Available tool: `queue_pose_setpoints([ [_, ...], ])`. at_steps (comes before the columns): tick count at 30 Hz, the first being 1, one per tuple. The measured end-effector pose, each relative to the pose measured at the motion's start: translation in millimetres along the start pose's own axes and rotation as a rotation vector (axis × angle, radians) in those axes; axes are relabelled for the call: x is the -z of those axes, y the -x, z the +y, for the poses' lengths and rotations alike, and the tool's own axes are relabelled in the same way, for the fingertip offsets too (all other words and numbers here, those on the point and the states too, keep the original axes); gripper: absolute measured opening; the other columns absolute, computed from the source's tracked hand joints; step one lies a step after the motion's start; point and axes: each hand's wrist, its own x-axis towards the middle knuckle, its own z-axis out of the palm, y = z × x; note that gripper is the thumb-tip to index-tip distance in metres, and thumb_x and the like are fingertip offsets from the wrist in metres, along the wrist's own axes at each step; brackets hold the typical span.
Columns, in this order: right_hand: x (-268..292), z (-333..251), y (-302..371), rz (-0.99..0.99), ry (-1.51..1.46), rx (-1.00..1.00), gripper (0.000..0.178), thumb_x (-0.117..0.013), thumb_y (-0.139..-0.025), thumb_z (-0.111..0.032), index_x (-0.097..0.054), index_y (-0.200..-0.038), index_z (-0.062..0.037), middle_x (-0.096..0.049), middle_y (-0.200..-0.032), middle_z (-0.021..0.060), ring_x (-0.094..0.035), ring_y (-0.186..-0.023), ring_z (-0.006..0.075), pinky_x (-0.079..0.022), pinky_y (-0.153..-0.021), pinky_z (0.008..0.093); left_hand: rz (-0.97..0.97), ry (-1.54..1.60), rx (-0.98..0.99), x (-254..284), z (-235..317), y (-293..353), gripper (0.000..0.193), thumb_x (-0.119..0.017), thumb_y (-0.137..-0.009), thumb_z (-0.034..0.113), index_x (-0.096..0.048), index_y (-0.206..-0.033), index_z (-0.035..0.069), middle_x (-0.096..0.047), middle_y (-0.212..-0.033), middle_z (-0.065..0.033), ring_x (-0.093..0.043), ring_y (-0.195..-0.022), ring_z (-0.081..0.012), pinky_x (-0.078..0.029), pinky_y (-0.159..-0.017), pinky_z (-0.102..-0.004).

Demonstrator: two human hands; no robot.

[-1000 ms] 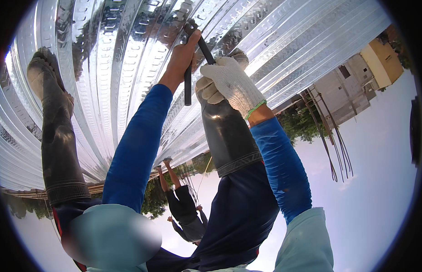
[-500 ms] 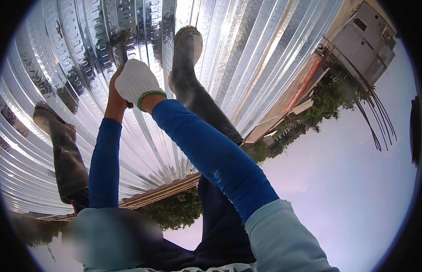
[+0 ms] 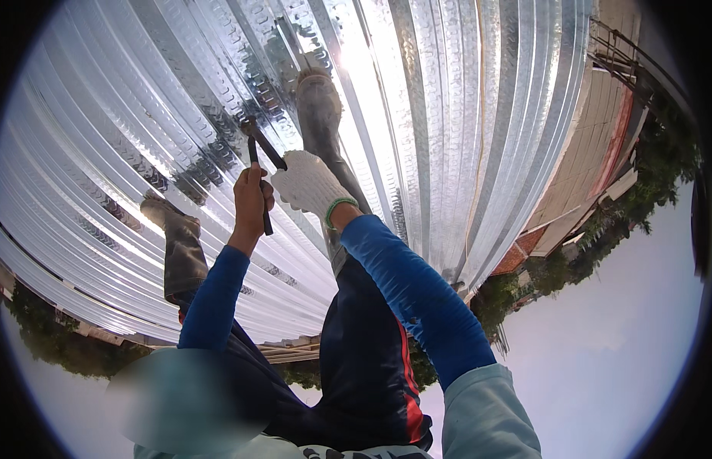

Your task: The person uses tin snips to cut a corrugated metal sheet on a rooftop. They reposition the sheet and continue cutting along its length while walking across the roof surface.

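My left hand (image 3: 252,200), bare, grips one dark handle of a long plier-like tool (image 3: 258,157). Its jaws touch the shiny corrugated metal sheet (image 3: 463,115). My right hand (image 3: 308,185), in a white knit glove with a green cuff, closes around the other handle, just right of the left hand. The two handles are spread apart. Blue sleeves cover both forearms. My legs stretch out over the sheet, the right boot (image 3: 317,96) just beyond the hands and the left boot (image 3: 166,220) to their left.
The ribbed metal roofing fills most of the view and ends at an edge near my hips. Beyond it lie trees (image 3: 57,344), a brown building wall with a red roof edge (image 3: 593,153), and pale sky (image 3: 624,329).
The view has swung, and both hands with the tool now sit lower and nearer the middle of the picture. The tool's handles are spread wider than half a second ago.
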Motion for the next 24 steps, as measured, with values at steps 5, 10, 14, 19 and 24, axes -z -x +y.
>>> queue_pose_setpoints([
  [5,46.7,16.2,24.0,-0.073,-0.289,-0.029,0.022,-0.064,-0.090,-0.024,-0.061,-0.092,-0.0020,-0.061,-0.069,0.0048,-0.055,-0.052,0.0113,-0.042,-0.045,0.0266,-0.004,-0.132,-0.025,-37.9,4.2,14.6,0.034,-0.051,-0.110,0.036,-0.056,-0.099,0.004,-0.042,-0.058,0.0043,-0.038,-0.044,-0.0051,-0.028,-0.039,-0.0248],
  [10,67.6,9.0,54.0,0.013,-0.473,-0.091,0.027,-0.065,-0.097,-0.023,-0.062,-0.110,0.0011,-0.064,-0.070,0.0046,-0.048,-0.044,0.0051,-0.032,-0.039,0.0214,-0.145,-0.090,-0.040,-77.3,27.4,26.4,0.032,-0.055,-0.107,0.031,-0.057,-0.101,-0.001,-0.049,-0.059,-0.0008,-0.044,-0.044,-0.0080,-0.035,-0.041,-0.0272],
  [14,64.5,0.1,69.6,0.125,-0.442,-0.117,0.027,-0.065,-0.100,-0.024,-0.062,-0.110,0.0004,-0.063,-0.070,0.0043,-0.049,-0.044,0.0046,-0.035,-0.038,0.0206,-0.202,-0.117,-0.073,-99.0,23.8,33.4,0.039,-0.054,-0.105,0.030,-0.059,-0.113,-0.008,-0.061,-0.078,-0.0110,-0.061,-0.062,-0.0164,-0.049,-0.061,-0.0359],
  [19,24.9,-28.3,71.7,0.066,-0.174,-0.203,0.022,-0.063,-0.101,-0.022,-0.062,-0.109,-0.0020,-0.062,-0.069,0.0026,-0.050,-0.045,0.0051,-0.036,-0.039,0.0206,-0.158,0.173,0.008,-49.2,9.5,58.3,0.042,-0.056,-0.106,0.036,-0.059,-0.116,-0.005,-0.058,-0.071,-0.0063,-0.055,-0.058,-0.0119,-0.043,-0.054,-0.0322],
  [24,-63.5,-51.4,93.2,-0.003,0.358,0.009,0.022,-0.064,-0.095,-0.020,-0.059,-0.099,0.0007,-0.064,-0.074,0.0156,-0.064,-0.066,0.0330,-0.050,-0.057,0.0408,-0.147,0.304,0.110,37.5,12.5,104.7,0.057,-0.059,-0.102,0.055,-0.058,-0.109,-0.002,-0.052,-0.068,-0.0019,-0.045,-0.049,-0.0077,-0.037,-0.044,-0.0276],
])
